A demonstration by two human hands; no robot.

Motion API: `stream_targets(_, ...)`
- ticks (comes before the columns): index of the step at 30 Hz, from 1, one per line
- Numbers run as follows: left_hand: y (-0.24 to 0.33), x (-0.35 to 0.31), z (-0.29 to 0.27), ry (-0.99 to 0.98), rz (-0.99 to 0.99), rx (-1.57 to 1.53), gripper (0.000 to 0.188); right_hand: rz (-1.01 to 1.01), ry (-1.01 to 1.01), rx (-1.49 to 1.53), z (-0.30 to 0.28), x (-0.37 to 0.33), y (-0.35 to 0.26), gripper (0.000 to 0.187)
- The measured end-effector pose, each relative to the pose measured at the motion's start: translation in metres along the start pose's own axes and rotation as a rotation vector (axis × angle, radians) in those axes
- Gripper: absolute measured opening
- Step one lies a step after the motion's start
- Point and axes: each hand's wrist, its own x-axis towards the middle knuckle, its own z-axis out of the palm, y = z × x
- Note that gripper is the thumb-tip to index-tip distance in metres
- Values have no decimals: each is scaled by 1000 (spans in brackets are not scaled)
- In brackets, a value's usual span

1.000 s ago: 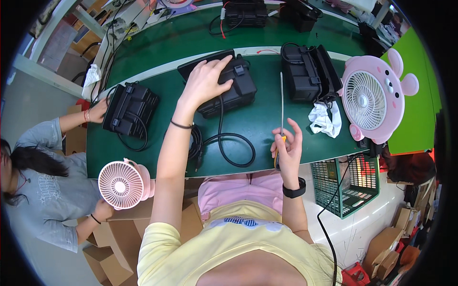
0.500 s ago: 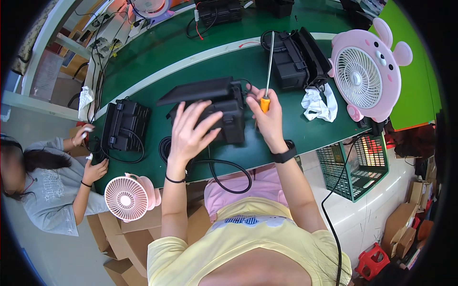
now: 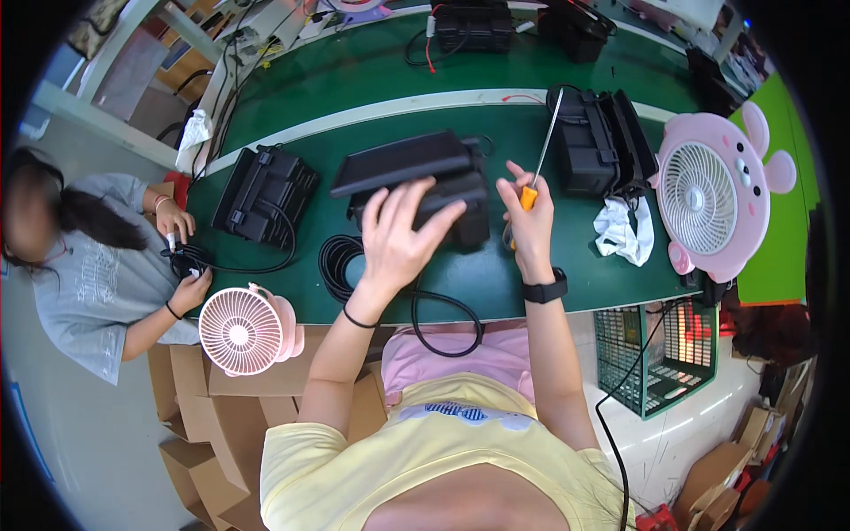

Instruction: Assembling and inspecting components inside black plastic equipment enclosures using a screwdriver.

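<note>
A black plastic box (image 3: 474,208) with a raised, tilted lid (image 3: 403,162) stands on the green table before me. My left hand (image 3: 403,237) lies over its front with fingers spread, seemingly touching it. Just right of the box, my right hand (image 3: 531,221) is closed round a screwdriver (image 3: 529,197) with an orange handle. Its long metal shaft points up and slightly right, clear of the box. A coiled black cable (image 3: 335,270) lies by my left wrist, and a loop of it hangs over the table edge. The box's inside is hidden from me.
Similar black boxes stand left (image 3: 266,196) and right (image 3: 591,146), with more at the back. A white cloth (image 3: 624,232) and a pink fan (image 3: 698,199) are at right. A smaller pink fan (image 3: 239,334) sits front left. At left, a co-worker's hands (image 3: 181,230) hold cable.
The whole view has shifted, so things appear further right. My right hand has drawn slightly away from the box, still holding the screwdriver. The co-worker's hands have moved onto a bundle of cable.
</note>
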Motion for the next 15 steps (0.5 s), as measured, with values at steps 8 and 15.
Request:
stream_targets(8,-70,16,19,4,-373,414,45,77,-46,-106,-26,-23,21,12)
stream_targets(15,-135,14,29,34,-520,642,46,71,-39,-134,-26,-23,20,5)
